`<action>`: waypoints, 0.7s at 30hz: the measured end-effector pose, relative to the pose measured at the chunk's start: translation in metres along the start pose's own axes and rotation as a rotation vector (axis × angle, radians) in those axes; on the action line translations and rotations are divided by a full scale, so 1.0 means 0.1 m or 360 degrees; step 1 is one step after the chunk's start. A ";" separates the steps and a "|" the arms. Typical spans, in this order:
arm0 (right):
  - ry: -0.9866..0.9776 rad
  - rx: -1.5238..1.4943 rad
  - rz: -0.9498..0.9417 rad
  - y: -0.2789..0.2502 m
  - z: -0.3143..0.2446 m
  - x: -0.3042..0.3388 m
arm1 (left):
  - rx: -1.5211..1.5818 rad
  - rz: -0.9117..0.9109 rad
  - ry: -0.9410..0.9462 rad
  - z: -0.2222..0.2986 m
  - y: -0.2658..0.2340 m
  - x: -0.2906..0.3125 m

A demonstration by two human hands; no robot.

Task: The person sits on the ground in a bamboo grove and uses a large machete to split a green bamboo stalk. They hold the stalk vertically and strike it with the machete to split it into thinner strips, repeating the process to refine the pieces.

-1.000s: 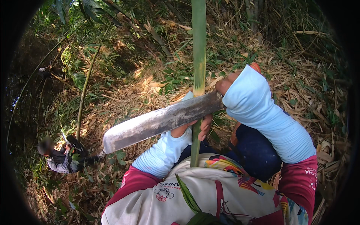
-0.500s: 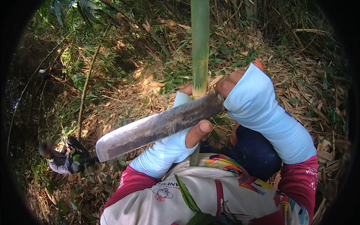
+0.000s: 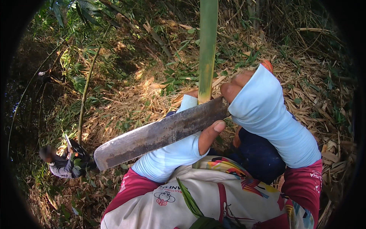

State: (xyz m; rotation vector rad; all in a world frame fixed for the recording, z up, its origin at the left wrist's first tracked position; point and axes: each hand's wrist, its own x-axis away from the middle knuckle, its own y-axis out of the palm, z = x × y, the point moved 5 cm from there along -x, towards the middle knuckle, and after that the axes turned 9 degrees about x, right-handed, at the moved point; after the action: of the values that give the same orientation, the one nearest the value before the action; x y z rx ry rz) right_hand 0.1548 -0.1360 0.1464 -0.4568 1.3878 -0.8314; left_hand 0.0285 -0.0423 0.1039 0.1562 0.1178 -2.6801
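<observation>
A long machete (image 3: 160,133) lies slantwise across the view in front of me, its broad dark blade tip pointing to the lower left. My right hand (image 3: 237,84) is closed round its handle, whose orange end (image 3: 267,65) shows past the pale blue sleeve. Behind the blade stands a green bamboo strip (image 3: 208,49), near upright and yellowing toward the blade. My left hand (image 3: 211,135) is wrapped round the strip's lower part, thumb on the near side and fingertips beyond. The blade covers most of that grip and the strip's lower end.
Dry bamboo leaves (image 3: 305,80) and green shoots cover the ground. At the left, a person (image 3: 65,164) sits low beside a thin bamboo stem (image 3: 84,95). My dark blue trouser knee (image 3: 261,156) is below my right forearm. A green leaf (image 3: 189,200) lies on my shirt.
The bamboo strip has shifted slightly right, and its end below my left thumb no longer shows. My left thumb has moved right; the machete tip has dropped a little to the left.
</observation>
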 end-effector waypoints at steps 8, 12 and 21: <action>0.0022 0.0070 -0.0039 0.01 0.04 0.05 | 0.0033 0.0070 -0.0002 -0.03 0.07 0.00; 0.0041 0.0085 -0.0066 0.01 0.06 0.05 | 0.0081 0.0140 0.0006 -0.12 0.06 0.00; 0.0066 -0.0091 -0.0165 0.07 0.05 0.06 | 0.0179 0.0109 -0.0109 -0.02 0.07 -0.02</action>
State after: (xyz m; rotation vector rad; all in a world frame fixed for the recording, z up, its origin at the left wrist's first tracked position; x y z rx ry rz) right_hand 0.1615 -0.1367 0.1379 -0.5619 1.4384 -0.8914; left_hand 0.0336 -0.0476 0.1018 0.1012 -0.0583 -2.6212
